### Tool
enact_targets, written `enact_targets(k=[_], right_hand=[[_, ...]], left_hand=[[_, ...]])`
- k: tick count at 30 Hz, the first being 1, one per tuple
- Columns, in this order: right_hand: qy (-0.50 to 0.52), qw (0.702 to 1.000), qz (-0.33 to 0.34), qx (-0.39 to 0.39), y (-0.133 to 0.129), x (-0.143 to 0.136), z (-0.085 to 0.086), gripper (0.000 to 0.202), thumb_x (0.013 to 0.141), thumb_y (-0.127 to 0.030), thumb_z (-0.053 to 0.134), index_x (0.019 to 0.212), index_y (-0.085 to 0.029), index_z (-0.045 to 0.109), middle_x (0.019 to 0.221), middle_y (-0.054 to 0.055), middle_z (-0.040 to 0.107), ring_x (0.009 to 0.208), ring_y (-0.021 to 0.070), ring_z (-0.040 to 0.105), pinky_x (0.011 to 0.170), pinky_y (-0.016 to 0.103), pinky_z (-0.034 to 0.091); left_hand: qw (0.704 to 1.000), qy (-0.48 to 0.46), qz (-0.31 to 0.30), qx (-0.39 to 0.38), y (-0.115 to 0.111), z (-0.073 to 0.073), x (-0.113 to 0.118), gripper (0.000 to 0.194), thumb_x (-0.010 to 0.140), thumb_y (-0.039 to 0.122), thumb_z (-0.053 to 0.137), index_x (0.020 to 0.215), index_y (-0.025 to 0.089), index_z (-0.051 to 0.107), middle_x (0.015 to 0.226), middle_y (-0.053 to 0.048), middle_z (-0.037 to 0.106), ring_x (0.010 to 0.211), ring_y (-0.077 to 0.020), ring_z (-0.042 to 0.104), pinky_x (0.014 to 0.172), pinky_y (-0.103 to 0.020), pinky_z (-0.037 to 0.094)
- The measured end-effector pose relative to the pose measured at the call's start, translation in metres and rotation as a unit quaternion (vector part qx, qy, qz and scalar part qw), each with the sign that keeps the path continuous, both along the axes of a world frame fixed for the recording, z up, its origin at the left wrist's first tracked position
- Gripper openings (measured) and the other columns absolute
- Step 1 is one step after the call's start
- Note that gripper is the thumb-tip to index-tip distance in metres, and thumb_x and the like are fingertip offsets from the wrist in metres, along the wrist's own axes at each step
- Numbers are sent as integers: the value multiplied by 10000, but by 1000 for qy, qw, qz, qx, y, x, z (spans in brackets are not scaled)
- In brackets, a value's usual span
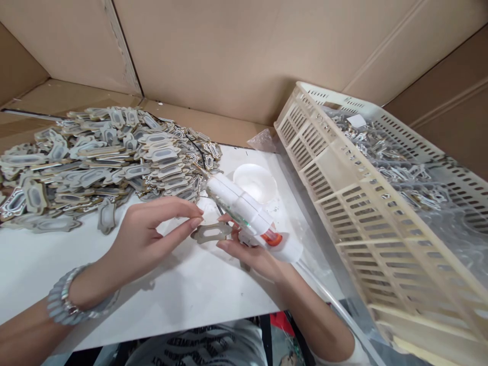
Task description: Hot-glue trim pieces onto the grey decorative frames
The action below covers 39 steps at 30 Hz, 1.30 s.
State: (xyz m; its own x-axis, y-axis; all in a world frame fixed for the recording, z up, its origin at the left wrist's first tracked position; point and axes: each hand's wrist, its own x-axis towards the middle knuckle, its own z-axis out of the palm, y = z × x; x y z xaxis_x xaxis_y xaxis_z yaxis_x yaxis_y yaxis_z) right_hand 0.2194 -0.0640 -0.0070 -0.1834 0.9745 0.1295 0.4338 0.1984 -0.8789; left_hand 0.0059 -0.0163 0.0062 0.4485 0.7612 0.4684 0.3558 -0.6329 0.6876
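Note:
My left hand (152,236) is closed, thumb and forefinger pinching at the left end of a small grey label-holder plate (198,235) with an oblong opening. The thumb and fingers of my right hand (259,259) close on the plate's right end, partly hidden. Above my right hand hangs a white tube-shaped fixture (242,203) with an orange ring near its lower end; it covers some of my fingers. To the left, beyond my left hand, spreads a big heap of similar label-holder plates (125,152).
A round white dish (263,183) stands on the white tabletop (171,300) behind the fixture. On the right is a cream slatted plastic crate (343,203) with metal pieces and clear plastic inside. Cardboard walls (229,56) enclose the back and sides. A thin rod (335,305) runs toward the lower right.

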Motion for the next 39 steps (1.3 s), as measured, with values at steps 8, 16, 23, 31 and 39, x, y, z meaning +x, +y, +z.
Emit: enact_targets(k=[8,16,23,31,39], right_hand=[[66,997,-3,-44,-1,1,11,271,810,-472,728,901,-235,634,667,-34,487,597,148,536,538,275,459],[123,991,-8,-47,-1,0,14,320,793,-516,709,870,-221,613,666,-22,487,595,153,477,542,297,395],[181,980,9,-86,1,0,17,351,713,-498,766,871,-235,593,795,6,528,580,140,478,514,295,419],[195,975,8,-106,0,1,18,364,695,-501,782,875,-242,600,772,6,542,599,151,483,527,301,438],[170,979,13,-115,-2,8,10,369,741,-512,772,982,-257,657,780,20,598,636,171,528,574,315,490]], left_hand=[[972,-202,68,-93,17,-3,-15,178,917,301,604,780,193,634,758,-4,632,746,-113,606,697,-224,515],[969,-131,125,-167,24,2,-22,414,896,407,582,544,189,582,555,10,585,553,-90,547,553,-187,447],[970,-39,58,-235,20,-4,-13,248,658,488,804,650,243,766,692,-28,752,624,-143,690,561,-175,525],[972,-39,34,-230,19,-5,-13,221,738,473,747,791,266,804,748,-40,770,648,-158,717,583,-189,569],[976,-14,84,-199,20,-5,-14,341,665,573,779,605,238,746,635,-29,731,577,-149,673,520,-189,509]])
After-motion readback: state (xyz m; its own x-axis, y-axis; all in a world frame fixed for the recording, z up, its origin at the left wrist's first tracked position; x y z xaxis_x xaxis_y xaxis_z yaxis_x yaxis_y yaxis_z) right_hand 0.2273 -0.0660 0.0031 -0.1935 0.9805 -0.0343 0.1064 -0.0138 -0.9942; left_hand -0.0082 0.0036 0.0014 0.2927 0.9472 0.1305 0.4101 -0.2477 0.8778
